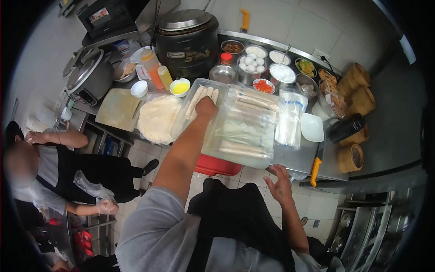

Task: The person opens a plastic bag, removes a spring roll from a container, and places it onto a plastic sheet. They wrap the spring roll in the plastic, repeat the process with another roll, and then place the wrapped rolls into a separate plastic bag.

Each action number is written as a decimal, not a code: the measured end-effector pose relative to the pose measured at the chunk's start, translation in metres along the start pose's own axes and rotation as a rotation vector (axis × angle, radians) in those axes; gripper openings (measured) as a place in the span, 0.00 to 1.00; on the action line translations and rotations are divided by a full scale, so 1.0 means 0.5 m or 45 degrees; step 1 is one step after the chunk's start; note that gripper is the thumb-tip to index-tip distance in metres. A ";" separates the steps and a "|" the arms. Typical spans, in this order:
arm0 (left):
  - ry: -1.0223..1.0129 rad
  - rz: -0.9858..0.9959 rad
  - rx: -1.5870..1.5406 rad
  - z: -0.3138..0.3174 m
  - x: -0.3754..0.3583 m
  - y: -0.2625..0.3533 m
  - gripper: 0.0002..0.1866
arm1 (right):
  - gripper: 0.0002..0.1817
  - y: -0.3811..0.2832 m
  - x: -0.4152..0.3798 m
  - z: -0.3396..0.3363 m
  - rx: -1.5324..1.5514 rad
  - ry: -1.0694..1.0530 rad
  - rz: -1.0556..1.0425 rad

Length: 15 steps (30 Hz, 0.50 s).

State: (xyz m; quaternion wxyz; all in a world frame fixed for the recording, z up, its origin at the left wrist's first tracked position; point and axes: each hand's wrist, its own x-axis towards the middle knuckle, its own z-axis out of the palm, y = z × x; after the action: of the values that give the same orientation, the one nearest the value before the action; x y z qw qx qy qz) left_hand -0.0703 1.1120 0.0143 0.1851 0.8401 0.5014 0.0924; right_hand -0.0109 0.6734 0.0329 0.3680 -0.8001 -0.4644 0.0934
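My left hand [206, 108] reaches down into a clear plastic container [185, 109] at the middle of the counter. Its fingers are closed around one of several pale uncooked spring rolls [195, 103] lying side by side there, and partly hide it. Overlapping on the right is a second container [213, 147], where more rolls [244, 148] lie between sheets of clear plastic [242, 129]. Near that container's front right corner, my right hand [279, 185] is held with thumb and fingers apart and nothing in it.
Round wrappers [158, 117] and a cutting board [118, 109] lie left. Behind stand a yellow liquid bowl [180, 87], eggs [252, 62] and a black soup warmer [186, 45]. A yellow-handled knife [316, 170] crosses the front edge. A co-worker [68, 167] stands left.
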 end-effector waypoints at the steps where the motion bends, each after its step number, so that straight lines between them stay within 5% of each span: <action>1: -0.031 0.011 -0.049 -0.017 -0.013 0.002 0.21 | 0.26 -0.001 -0.001 -0.003 -0.011 0.003 -0.007; 2: -0.043 0.013 -0.044 0.017 0.013 -0.029 0.21 | 0.26 0.001 -0.004 -0.003 -0.009 0.000 0.006; 4: 0.070 0.599 -0.798 0.106 0.107 -0.121 0.25 | 0.26 0.005 -0.009 -0.003 -0.008 0.023 0.031; 5: -0.327 -0.480 -1.091 0.051 0.104 -0.112 0.25 | 0.26 0.007 -0.011 -0.004 0.033 0.027 0.037; 8: -0.697 -0.552 -1.414 -0.070 0.041 -0.100 0.26 | 0.26 0.002 -0.011 -0.004 0.053 0.038 0.019; 10: -0.654 -0.539 -1.434 -0.129 -0.011 -0.079 0.22 | 0.26 -0.012 -0.001 -0.009 0.072 0.043 0.032; 12: -0.716 -0.154 -1.507 -0.171 -0.061 -0.065 0.18 | 0.28 -0.033 0.024 -0.019 0.118 0.033 -0.003; 15: -0.943 0.104 -1.278 -0.210 -0.141 0.008 0.20 | 0.32 -0.100 0.092 -0.052 0.057 0.083 -0.117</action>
State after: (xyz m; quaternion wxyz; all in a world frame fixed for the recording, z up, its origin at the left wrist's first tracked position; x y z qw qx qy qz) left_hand -0.1366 1.0715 0.1142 0.7152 0.6455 0.2668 0.0263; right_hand -0.0064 0.7125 0.0943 0.4045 -0.7722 -0.4862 0.0605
